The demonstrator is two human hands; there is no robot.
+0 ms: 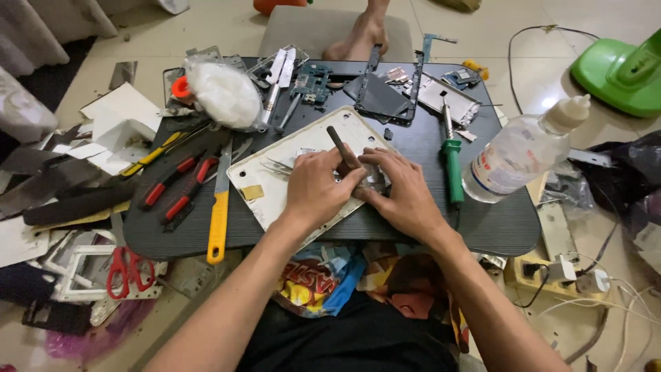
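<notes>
Both my hands rest on a white tablet back cover (275, 165) lying on a low black table (482, 227). My left hand (319, 187) grips a dark slim tool (341, 146) whose handle sticks up and away from me. My right hand (401, 193) presses down beside it on a small metallic part (376, 180), mostly hidden under the fingers. Thin tweezers (275, 165) lie on the cover just left of my left hand.
A green-handled soldering iron (452, 155) and a clear bottle (522, 148) lie to the right. Red-handled pliers (180, 186), a yellow-handled knife (219, 207), a white plastic bag (224, 93), circuit boards (311, 81) and phone frames (392, 89) crowd the table. Red scissors (127, 270) lie on the floor. Someone's bare foot (361, 31) rests beyond the table.
</notes>
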